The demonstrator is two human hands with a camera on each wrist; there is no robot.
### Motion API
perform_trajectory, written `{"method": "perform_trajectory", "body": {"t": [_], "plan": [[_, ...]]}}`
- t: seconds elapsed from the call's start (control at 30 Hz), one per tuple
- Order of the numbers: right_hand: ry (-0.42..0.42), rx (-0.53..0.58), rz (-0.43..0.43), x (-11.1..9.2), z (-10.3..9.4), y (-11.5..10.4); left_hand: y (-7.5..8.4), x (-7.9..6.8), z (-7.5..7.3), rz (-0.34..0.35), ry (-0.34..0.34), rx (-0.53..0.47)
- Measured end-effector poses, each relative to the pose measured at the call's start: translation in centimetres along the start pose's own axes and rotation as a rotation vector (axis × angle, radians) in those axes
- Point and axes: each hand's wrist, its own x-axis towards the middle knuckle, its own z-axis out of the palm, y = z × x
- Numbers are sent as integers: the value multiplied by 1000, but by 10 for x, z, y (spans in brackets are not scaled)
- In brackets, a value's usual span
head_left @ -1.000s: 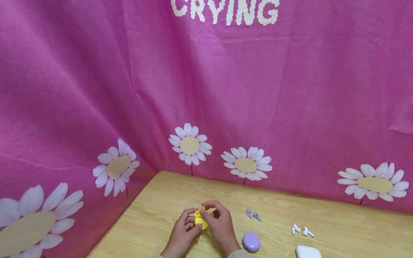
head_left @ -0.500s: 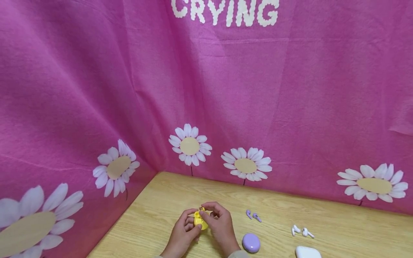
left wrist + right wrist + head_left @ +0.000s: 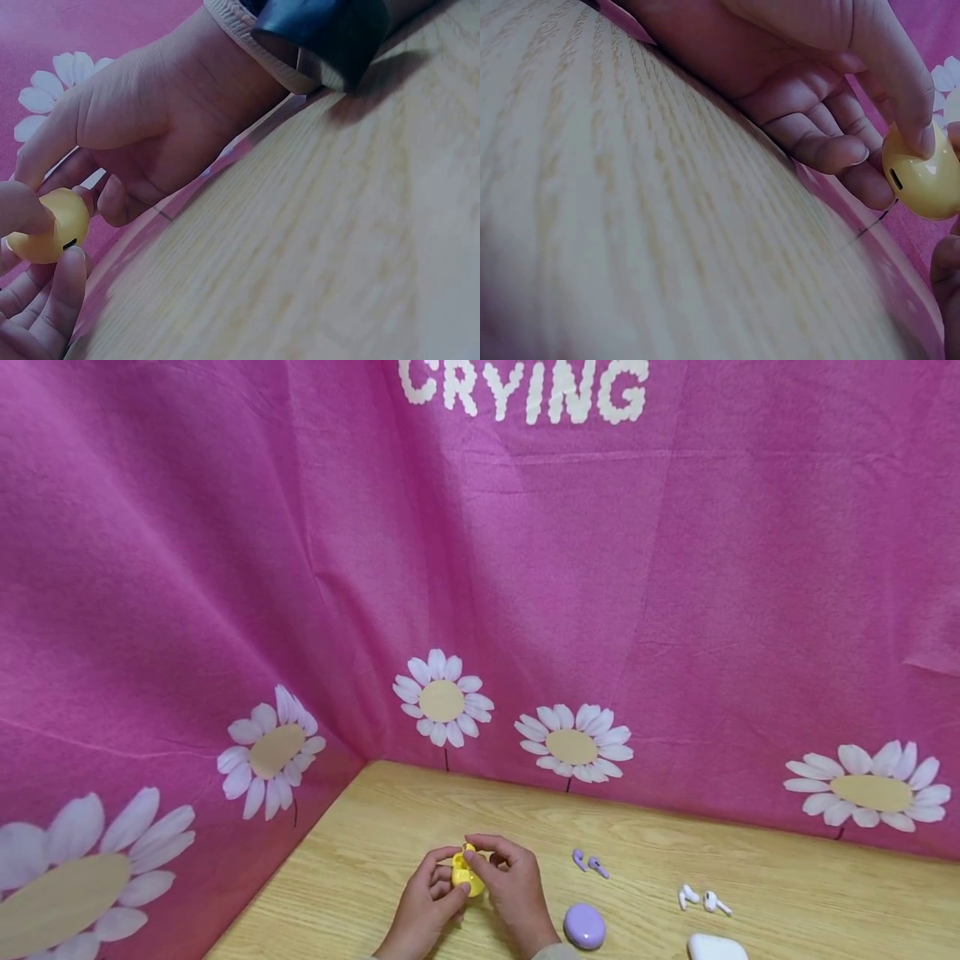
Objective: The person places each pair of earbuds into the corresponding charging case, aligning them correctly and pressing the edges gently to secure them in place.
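Observation:
In the head view my left hand grips a small round yellow earbud case, its lid raised. With thumb and forefinger my right hand pinches a yellow earbud at the top of the case's opening, the fingers covering much of it. The glossy case body shows a dark charging port in the right wrist view, with a thumb pressed on its shell. From the left wrist side, fingers of both hands surround the yellow case.
To the right on the wooden table lie two purple earbuds behind a round purple case. Farther right are two white earbuds and a white case. A pink cloth with printed daisies hangs behind.
My right fingertips and the yellow earbud have shifted slightly left and down against the case. My left hand keeps its grip, and the other earbuds and cases lie as before.

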Motion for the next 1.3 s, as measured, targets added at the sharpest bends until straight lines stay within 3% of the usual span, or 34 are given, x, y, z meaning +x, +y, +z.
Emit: {"method": "perform_trajectory", "body": {"t": [0.17, 0.4, 0.6, 0.9, 1.3], "plan": [[7, 13, -24, 8, 2, 23, -1, 1, 0, 1, -1, -6], [-12, 18, -19, 2, 0, 5, -2, 1, 0, 14, -3, 15], [-15, 44, -9, 10, 1, 32, -3, 0, 0, 3, -6, 29], [-7, 42, -14, 9, 1, 32, -2, -2, -1, 2, -3, 53], [-19, -5, -18, 12, 1, 33, -3, 2, -2, -30, -13, 13]]}}
